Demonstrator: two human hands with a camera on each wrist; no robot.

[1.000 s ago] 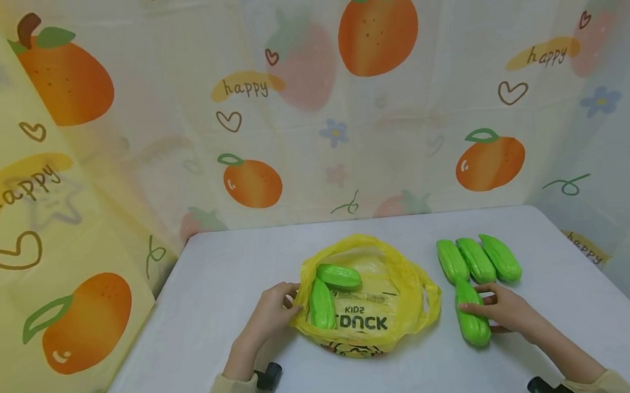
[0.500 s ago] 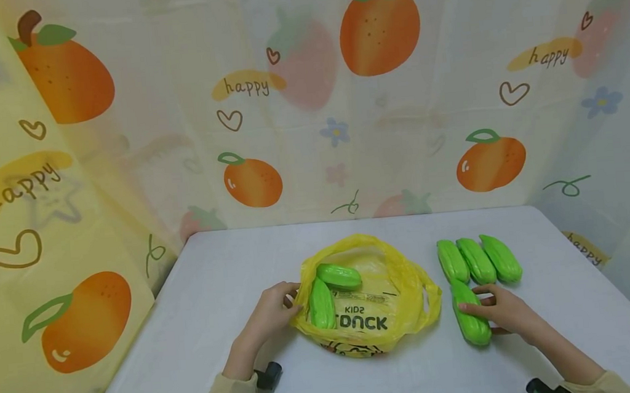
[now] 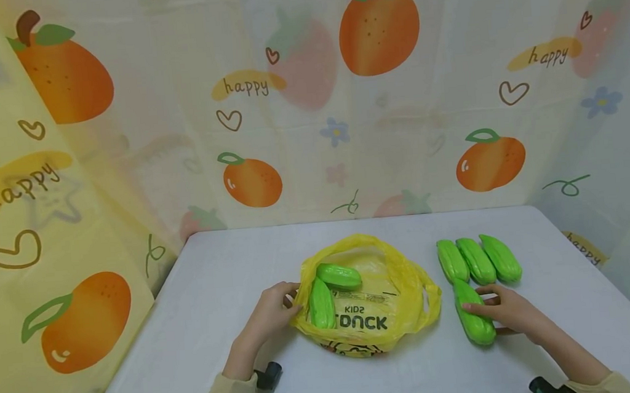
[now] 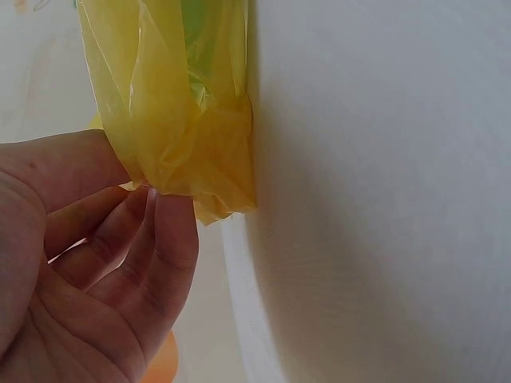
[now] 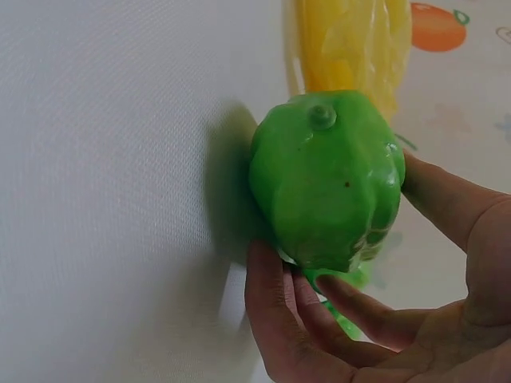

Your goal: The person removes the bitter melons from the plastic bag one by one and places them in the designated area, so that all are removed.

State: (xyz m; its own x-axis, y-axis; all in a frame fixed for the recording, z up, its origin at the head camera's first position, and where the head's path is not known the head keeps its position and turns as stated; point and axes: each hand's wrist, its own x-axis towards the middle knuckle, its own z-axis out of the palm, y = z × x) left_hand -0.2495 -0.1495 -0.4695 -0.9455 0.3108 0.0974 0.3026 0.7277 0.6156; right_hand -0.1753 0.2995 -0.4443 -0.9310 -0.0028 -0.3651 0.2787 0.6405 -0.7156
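Observation:
In the head view, my left hand (image 3: pixel 273 311) pinches the left rim of a yellow plastic bag (image 3: pixel 405 288) lying with its mouth open. Its thumb and fingertips meet on the crumpled film in the left wrist view. Two glossy green cucumber-shaped vegetables (image 3: pixel 321 304) rest inside the bag. To the right, my right hand (image 3: pixel 508 309) holds another green cucumber-shaped vegetable (image 3: pixel 475 323), thumb on one side and fingers on the other. Seen end-on in the right wrist view, this ridged vegetable (image 5: pixel 327 183) has a small stub at its tip.
Three more green vegetables (image 3: pixel 477 261) lie side by side at the back right, the nearest close to the held one's far end. A white cloth covers the table (image 3: pixel 242 258). Fruit-printed curtains (image 3: pixel 310 129) stand behind and at both sides.
The green vegetable in my right hand swings slightly left, then back a little to the right, together with the hand. My left hand and the bag stay where they were.

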